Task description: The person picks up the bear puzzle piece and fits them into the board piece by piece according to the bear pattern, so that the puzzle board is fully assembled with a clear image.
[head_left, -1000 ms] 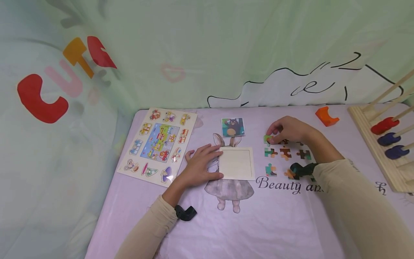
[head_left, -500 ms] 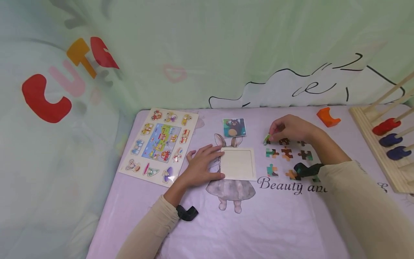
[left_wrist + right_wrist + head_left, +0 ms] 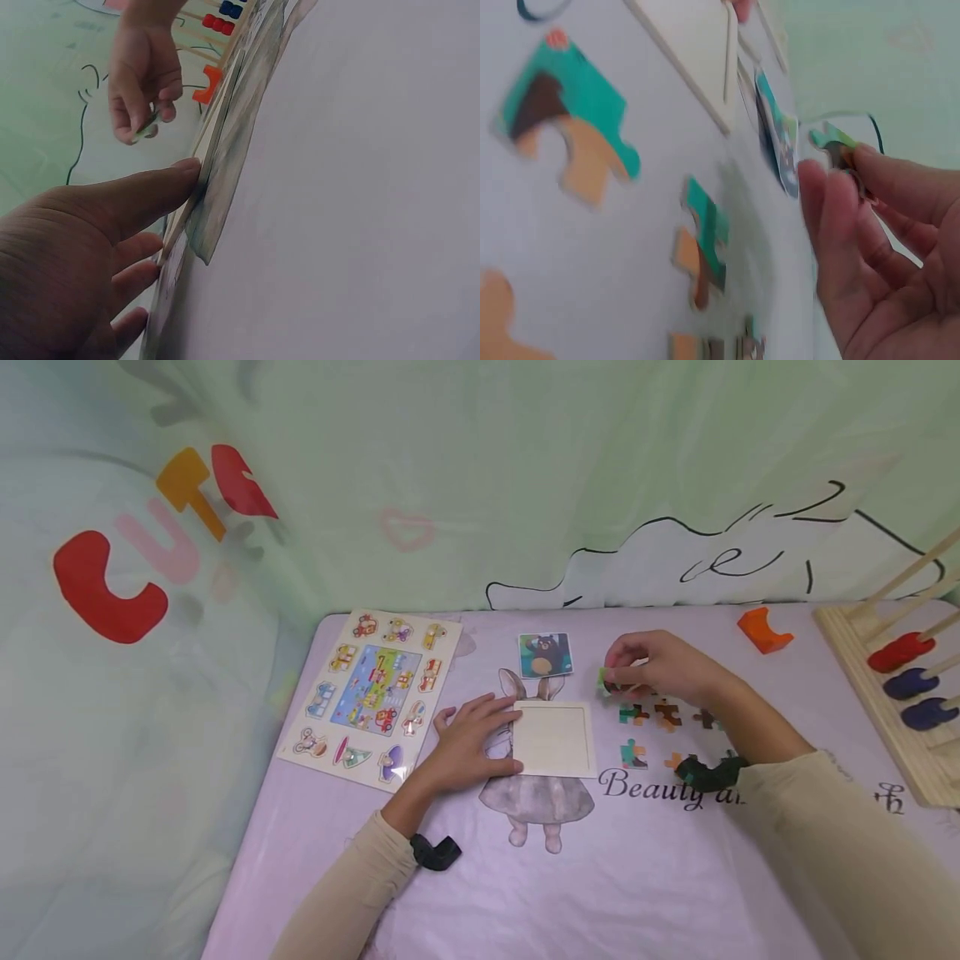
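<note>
My right hand pinches a jigsaw puzzle piece with green and brown print between thumb and fingers. The hand is raised over the far left of several loose puzzle pieces spread in rows on the table; the arm hides some of them. My left hand rests at the left side of a square, pale wooden puzzle tray, fingers extended and spread. Its thumb touches near the lower left corner, and its fingertips lie at the upper left. Behind the tray lies a picture card of a bear.
A peg puzzle board with vehicle pictures lies at the left. An orange arch-shaped block sits at the back right. Along the right edge stands a wooden bead rack with red and blue beads. A fabric curtain hangs behind the table.
My right hand has lifted the green-edged puzzle piece from the top left of the rows and moved it slightly left, toward the tray. The left hand has stayed at the tray.
</note>
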`<action>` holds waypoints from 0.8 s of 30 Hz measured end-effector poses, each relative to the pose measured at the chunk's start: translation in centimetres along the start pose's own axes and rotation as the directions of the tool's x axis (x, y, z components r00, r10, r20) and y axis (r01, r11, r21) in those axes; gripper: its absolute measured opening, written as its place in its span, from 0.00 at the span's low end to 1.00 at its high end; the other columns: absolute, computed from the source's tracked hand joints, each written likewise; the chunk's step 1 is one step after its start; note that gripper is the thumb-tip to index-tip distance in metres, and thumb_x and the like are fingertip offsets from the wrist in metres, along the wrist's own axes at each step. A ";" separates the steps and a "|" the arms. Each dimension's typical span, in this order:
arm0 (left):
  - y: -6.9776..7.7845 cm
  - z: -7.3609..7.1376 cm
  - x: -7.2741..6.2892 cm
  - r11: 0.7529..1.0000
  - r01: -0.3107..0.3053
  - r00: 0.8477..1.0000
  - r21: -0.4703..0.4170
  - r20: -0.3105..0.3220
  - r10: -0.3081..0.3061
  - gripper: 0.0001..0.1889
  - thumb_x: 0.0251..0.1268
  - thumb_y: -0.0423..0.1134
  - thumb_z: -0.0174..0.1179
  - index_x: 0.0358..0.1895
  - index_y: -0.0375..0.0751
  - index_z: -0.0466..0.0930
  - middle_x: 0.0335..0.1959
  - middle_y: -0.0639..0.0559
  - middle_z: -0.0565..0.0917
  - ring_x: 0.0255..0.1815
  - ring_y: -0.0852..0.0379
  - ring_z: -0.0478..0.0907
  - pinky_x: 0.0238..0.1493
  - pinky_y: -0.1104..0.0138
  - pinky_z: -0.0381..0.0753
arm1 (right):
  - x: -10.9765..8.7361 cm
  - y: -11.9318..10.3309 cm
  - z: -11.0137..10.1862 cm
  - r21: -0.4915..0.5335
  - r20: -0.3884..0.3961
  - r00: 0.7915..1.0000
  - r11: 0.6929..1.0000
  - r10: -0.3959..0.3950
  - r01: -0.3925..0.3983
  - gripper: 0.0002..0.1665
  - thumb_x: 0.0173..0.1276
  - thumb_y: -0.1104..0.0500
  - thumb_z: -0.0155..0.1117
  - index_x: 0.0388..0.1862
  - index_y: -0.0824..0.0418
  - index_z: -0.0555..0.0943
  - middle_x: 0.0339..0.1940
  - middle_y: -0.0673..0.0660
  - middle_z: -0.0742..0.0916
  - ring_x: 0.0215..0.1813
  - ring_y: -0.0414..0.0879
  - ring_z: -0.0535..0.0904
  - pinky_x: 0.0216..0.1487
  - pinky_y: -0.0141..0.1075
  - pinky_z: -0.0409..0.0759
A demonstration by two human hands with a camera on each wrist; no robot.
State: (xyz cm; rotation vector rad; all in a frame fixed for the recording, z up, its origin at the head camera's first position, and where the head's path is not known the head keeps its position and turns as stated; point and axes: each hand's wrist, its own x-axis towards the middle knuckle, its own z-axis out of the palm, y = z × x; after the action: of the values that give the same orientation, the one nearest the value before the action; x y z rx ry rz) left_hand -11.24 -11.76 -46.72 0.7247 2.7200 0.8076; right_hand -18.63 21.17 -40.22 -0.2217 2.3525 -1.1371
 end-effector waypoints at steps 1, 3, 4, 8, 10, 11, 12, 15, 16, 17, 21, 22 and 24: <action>0.0 0.0 0.0 1.000 0.002 1.000 0.001 0.002 -0.002 0.40 0.56 0.60 0.71 0.74 0.57 0.71 0.80 0.61 0.63 0.83 0.53 0.51 0.71 0.37 0.43 | 0.0 -0.1 0.2 0.021 -0.002 1.000 1.000 0.004 -0.004 0.17 0.73 0.50 0.67 0.52 0.59 0.80 0.46 0.60 0.84 0.43 0.52 0.83 0.44 0.36 0.87; 0.0 0.0 0.0 1.000 0.004 1.000 0.002 0.005 -0.004 0.40 0.56 0.60 0.71 0.74 0.57 0.71 0.80 0.61 0.63 0.84 0.53 0.50 0.71 0.38 0.43 | -0.1 -0.4 0.7 0.057 -0.003 1.000 0.998 -0.006 0.006 0.18 0.73 0.50 0.67 0.53 0.60 0.80 0.46 0.61 0.84 0.43 0.52 0.84 0.44 0.35 0.87; 0.0 0.0 0.0 1.000 0.006 1.000 0.003 0.006 -0.006 0.40 0.56 0.60 0.71 0.74 0.57 0.71 0.80 0.61 0.63 0.84 0.53 0.50 0.71 0.38 0.42 | -0.2 -0.5 0.9 0.073 -0.001 1.000 0.997 -0.013 0.013 0.18 0.73 0.50 0.67 0.53 0.60 0.80 0.46 0.61 0.84 0.43 0.51 0.84 0.44 0.35 0.87; 0.0 0.0 0.0 1.000 0.012 1.000 0.006 0.010 -0.012 0.40 0.56 0.60 0.71 0.74 0.57 0.71 0.80 0.61 0.63 0.84 0.53 0.50 0.72 0.38 0.42 | -0.4 -1.3 2.0 0.137 0.004 1.000 0.990 -0.024 0.023 0.17 0.74 0.53 0.67 0.53 0.62 0.80 0.44 0.62 0.82 0.42 0.51 0.85 0.44 0.36 0.87; 0.1 0.0 0.0 1.000 0.013 1.000 0.004 0.010 -0.013 0.40 0.56 0.60 0.71 0.74 0.57 0.71 0.80 0.61 0.63 0.84 0.53 0.50 0.72 0.37 0.42 | -0.5 -1.6 2.5 0.168 0.014 1.000 0.986 -0.020 0.018 0.17 0.73 0.55 0.67 0.54 0.64 0.80 0.44 0.62 0.81 0.41 0.51 0.85 0.45 0.37 0.88; 0.1 -0.1 0.0 1.000 0.013 1.000 0.002 0.011 -0.013 0.40 0.56 0.60 0.71 0.74 0.57 0.71 0.80 0.61 0.63 0.84 0.53 0.50 0.72 0.37 0.42 | -0.6 -1.8 2.7 0.185 0.020 1.000 0.983 -0.017 0.013 0.17 0.73 0.56 0.67 0.55 0.64 0.80 0.44 0.62 0.81 0.41 0.51 0.86 0.45 0.37 0.88; 0.2 -0.1 0.0 1.000 0.013 1.000 0.001 0.012 -0.013 0.40 0.56 0.59 0.71 0.74 0.57 0.71 0.80 0.60 0.63 0.84 0.53 0.50 0.72 0.37 0.42 | -0.6 -2.0 3.0 0.201 0.028 0.999 0.979 -0.015 0.009 0.18 0.73 0.56 0.68 0.56 0.64 0.80 0.44 0.62 0.80 0.41 0.51 0.86 0.45 0.37 0.88; 0.2 -0.1 0.0 1.000 0.015 1.000 0.004 0.013 -0.015 0.40 0.56 0.60 0.71 0.74 0.57 0.71 0.80 0.61 0.63 0.84 0.53 0.50 0.72 0.37 0.42 | -0.5 -2.4 3.6 0.238 0.055 0.998 0.971 -0.009 -0.004 0.18 0.72 0.58 0.68 0.58 0.64 0.80 0.45 0.62 0.79 0.41 0.50 0.86 0.46 0.37 0.88; 0.2 -0.1 0.0 1.000 0.017 1.000 0.005 0.014 -0.017 0.40 0.56 0.60 0.70 0.74 0.57 0.71 0.80 0.61 0.63 0.84 0.54 0.50 0.72 0.38 0.42 | -0.5 -2.5 3.8 0.240 0.061 0.998 0.971 -0.009 -0.006 0.18 0.72 0.59 0.68 0.58 0.63 0.81 0.46 0.62 0.79 0.41 0.50 0.86 0.45 0.37 0.88; 0.2 -0.1 0.0 1.000 0.018 1.000 0.005 0.014 -0.018 0.40 0.56 0.60 0.71 0.74 0.57 0.71 0.80 0.61 0.63 0.84 0.54 0.49 0.72 0.38 0.42 | -0.4 -2.6 4.0 0.244 0.066 0.998 0.970 -0.010 -0.007 0.18 0.72 0.59 0.68 0.57 0.63 0.81 0.46 0.62 0.79 0.41 0.50 0.86 0.45 0.37 0.88; 0.1 -0.1 0.0 1.000 0.021 1.000 0.007 0.016 -0.021 0.40 0.56 0.60 0.70 0.74 0.58 0.71 0.81 0.62 0.63 0.84 0.54 0.49 0.72 0.38 0.42 | -0.3 -2.9 4.7 0.251 0.081 0.996 0.968 -0.024 0.003 0.16 0.71 0.61 0.67 0.55 0.64 0.81 0.44 0.61 0.80 0.40 0.49 0.85 0.45 0.37 0.87; 0.1 -0.1 0.0 1.000 0.020 1.000 0.007 0.016 -0.021 0.40 0.56 0.60 0.70 0.74 0.58 0.71 0.81 0.61 0.63 0.84 0.54 0.49 0.72 0.38 0.42 | -0.2 -2.9 4.9 0.255 0.085 0.996 0.967 -0.028 0.005 0.16 0.71 0.61 0.67 0.55 0.65 0.81 0.44 0.61 0.80 0.40 0.49 0.85 0.45 0.38 0.87; 0.1 -0.1 0.0 1.000 0.020 1.000 0.011 0.016 -0.020 0.40 0.57 0.60 0.70 0.74 0.58 0.71 0.81 0.62 0.63 0.84 0.54 0.49 0.72 0.38 0.42 | -0.2 -3.0 5.2 0.262 0.091 0.995 0.965 -0.031 0.006 0.16 0.71 0.62 0.67 0.55 0.66 0.81 0.43 0.60 0.81 0.40 0.50 0.85 0.45 0.39 0.87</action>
State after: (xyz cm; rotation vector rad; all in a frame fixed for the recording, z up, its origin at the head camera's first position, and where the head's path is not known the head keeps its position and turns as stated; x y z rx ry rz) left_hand -11.25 -11.70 -46.57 0.7019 2.7147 0.7794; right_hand -16.00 15.76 -40.51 -0.1994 2.0951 -1.4001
